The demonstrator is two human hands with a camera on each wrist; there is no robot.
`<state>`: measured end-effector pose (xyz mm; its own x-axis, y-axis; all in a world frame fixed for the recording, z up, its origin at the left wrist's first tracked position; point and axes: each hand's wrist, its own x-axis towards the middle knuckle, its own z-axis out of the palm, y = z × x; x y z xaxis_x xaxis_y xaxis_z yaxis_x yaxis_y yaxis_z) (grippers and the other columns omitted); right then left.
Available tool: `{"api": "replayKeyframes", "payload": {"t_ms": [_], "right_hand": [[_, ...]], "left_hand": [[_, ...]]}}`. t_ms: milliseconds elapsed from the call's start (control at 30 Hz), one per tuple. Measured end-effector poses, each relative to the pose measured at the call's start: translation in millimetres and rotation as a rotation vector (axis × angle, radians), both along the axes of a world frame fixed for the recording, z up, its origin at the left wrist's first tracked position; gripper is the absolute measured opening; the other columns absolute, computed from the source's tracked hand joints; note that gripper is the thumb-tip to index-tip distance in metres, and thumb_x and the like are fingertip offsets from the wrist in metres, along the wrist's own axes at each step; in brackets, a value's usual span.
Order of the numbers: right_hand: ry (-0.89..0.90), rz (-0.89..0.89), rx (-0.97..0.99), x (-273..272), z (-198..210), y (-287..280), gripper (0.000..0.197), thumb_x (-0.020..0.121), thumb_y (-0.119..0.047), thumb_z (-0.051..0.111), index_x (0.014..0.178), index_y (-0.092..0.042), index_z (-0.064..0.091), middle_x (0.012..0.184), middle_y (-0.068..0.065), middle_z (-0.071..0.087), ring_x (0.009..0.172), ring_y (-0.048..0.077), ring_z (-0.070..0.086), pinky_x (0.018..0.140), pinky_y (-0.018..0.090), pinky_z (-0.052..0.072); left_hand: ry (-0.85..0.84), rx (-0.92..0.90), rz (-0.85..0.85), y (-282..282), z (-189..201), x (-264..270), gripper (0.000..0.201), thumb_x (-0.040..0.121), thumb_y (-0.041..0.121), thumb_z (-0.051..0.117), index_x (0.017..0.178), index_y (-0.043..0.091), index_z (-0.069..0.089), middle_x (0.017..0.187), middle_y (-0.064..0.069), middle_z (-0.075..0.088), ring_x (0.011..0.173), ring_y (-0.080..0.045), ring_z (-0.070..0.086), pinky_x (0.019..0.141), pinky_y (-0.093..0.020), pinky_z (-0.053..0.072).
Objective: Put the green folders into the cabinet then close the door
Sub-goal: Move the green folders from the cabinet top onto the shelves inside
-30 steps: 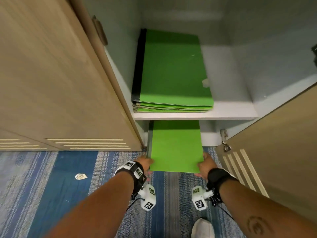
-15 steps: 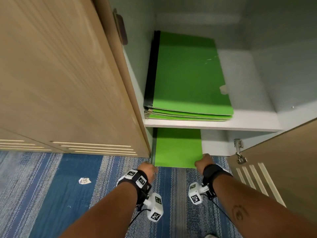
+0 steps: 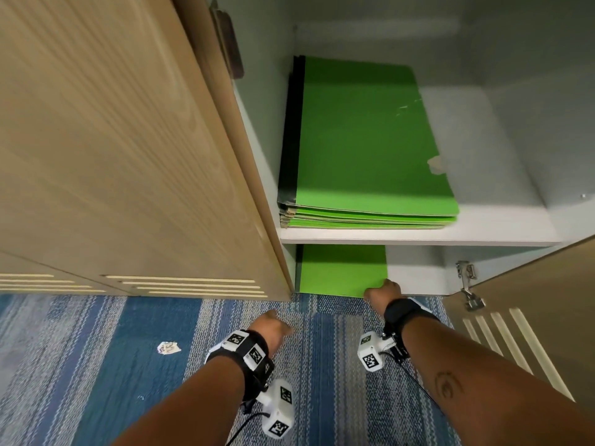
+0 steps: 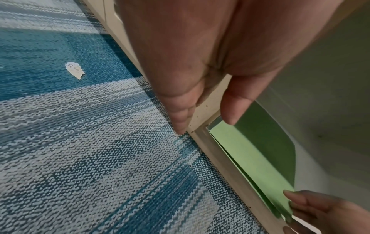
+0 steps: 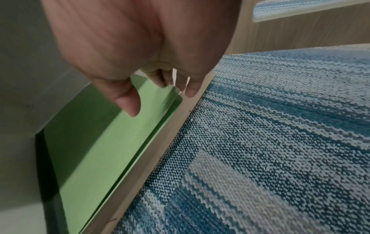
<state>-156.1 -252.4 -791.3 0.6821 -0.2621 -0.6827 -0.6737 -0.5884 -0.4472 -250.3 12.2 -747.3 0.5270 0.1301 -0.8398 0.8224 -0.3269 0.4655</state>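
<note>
Right hand point(image 3: 383, 289) at folder point(image 3: 343, 268) corner (left hand point(image 3: 272, 329) clear)

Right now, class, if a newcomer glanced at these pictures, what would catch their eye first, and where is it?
The bright stack of green folders on the cabinet's upper shelf stands out first. Below it, another green folder lies on the cabinet floor, with the right hand at its front right corner. The left hand hangs over the striped blue carpet.

A stack of green folders point(image 3: 370, 149) lies on the white shelf point(image 3: 418, 235).
</note>
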Motion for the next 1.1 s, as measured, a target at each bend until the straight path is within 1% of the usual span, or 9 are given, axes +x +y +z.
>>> {"api": "replayKeyframes", "payload": {"t_ms": [100, 167, 267, 400, 467, 533, 633, 867, 1100], "right_hand": [[-0.019, 0.032, 0.016, 8, -19, -8, 0.047, 0.068, -0.02, 0.07, 0.111, -0.002, 0.06, 0.114, 0.02, 0.062, 0.099, 0.035, 0.061, 0.089, 0.042, 0.053], [-0.03, 0.059, 0.02, 10, -23, -7, 0.06, 0.067, -0.021, 0.073, 0.121, -0.001, 0.055, 0.123, 0.02, 0.056, 0.107, 0.035, 0.058, 0.096, 0.043, 0.05], [0.001, 0.091, 0.038, 8, -6, 1, 0.083, 0.078, -0.024, 0.074, 0.145, 0.0, 0.031, 0.148, 0.016, 0.031, 0.132, 0.034, 0.041, 0.11, 0.039, 0.036], [0.013, 0.186, -0.018, 2, 9, -2, 0.092, 0.084, -0.043, 0.066, 0.151, -0.005, 0.015, 0.159, 0.018, 0.007, 0.146, 0.032, 0.017, 0.119, 0.036, 0.021], [-0.03, 0.211, -0.027, -5, 31, 0, 0.095, 0.083, -0.048, 0.065, 0.152, -0.007, 0.014, 0.16, 0.017, 0.004, 0.147, 0.03, 0.015, 0.119, 0.034, 0.019], [-0.093, 0.233, -0.013, -12, 59, 4, 0.093, 0.083, -0.046, 0.066, 0.151, -0.006, 0.017, 0.159, 0.015, 0.008, 0.145, 0.03, 0.021, 0.118, 0.032, 0.022], [-0.209, 0.278, 0.014, -27, 117, 8, 0.083, 0.085, -0.039, 0.065, 0.148, -0.004, 0.025, 0.152, 0.014, 0.022, 0.14, 0.029, 0.031, 0.115, 0.03, 0.026], [-0.46, 0.399, 0.087, -70, 280, 12, 0.062, 0.088, -0.033, 0.062, 0.142, -0.014, 0.039, 0.143, 0.006, 0.04, 0.132, 0.02, 0.04, 0.112, 0.026, 0.029], [-0.71, 0.527, 0.087, -115, 441, 21, 0.055, 0.09, -0.033, 0.061, 0.139, -0.019, 0.043, 0.138, -0.004, 0.042, 0.127, 0.012, 0.044, 0.107, 0.018, 0.031]], "left_hand": [[0.021, -0.051, 0.039, -9, 19, -1, 0.05, 0.082, 0.014, 0.063, 0.128, -0.004, 0.052, 0.133, -0.019, 0.054, 0.123, -0.035, 0.051, 0.095, -0.023, 0.041], [-0.006, -0.06, 0.021, -11, 24, 0, 0.056, 0.076, 0.018, 0.067, 0.127, -0.002, 0.053, 0.133, -0.015, 0.055, 0.124, -0.033, 0.052, 0.098, -0.02, 0.041], [-0.033, -0.113, 0.101, -10, 18, 8, 0.072, 0.048, 0.016, 0.069, 0.118, 0.001, 0.057, 0.125, -0.025, 0.06, 0.116, -0.04, 0.058, 0.1, -0.047, 0.048], [-0.02, -0.148, 0.163, -5, 1, 11, 0.056, 0.042, 0.017, 0.071, 0.097, 0.015, 0.06, 0.123, -0.023, 0.062, 0.115, -0.04, 0.059, 0.1, -0.051, 0.048], [-0.028, -0.144, 0.152, -7, 9, 8, 0.068, 0.037, 0.024, 0.073, 0.103, 0.013, 0.06, 0.124, -0.023, 0.061, 0.116, -0.04, 0.059, 0.1, -0.053, 0.047], [-0.052, -0.137, 0.139, -13, 32, 7, 0.085, 0.046, 0.026, 0.077, 0.126, 0.01, 0.052, 0.13, -0.021, 0.057, 0.118, -0.037, 0.057, 0.103, -0.05, 0.046], [-0.101, -0.207, 0.17, -30, 94, 3, 0.08, 0.078, 0.013, 0.071, 0.147, 0.016, 0.03, 0.146, -0.013, 0.043, 0.129, -0.03, 0.047, 0.112, -0.045, 0.035], [-0.317, -0.28, 0.117, -49, 235, -6, 0.076, 0.083, 0.004, 0.065, 0.148, 0.011, 0.026, 0.147, -0.018, 0.04, 0.132, -0.033, 0.044, 0.115, -0.05, 0.03], [-0.517, -0.311, 0.024, -60, 382, -37, 0.078, 0.081, 0.014, 0.068, 0.148, 0.008, 0.027, 0.149, -0.015, 0.038, 0.136, -0.027, 0.04, 0.116, -0.04, 0.028]]}}
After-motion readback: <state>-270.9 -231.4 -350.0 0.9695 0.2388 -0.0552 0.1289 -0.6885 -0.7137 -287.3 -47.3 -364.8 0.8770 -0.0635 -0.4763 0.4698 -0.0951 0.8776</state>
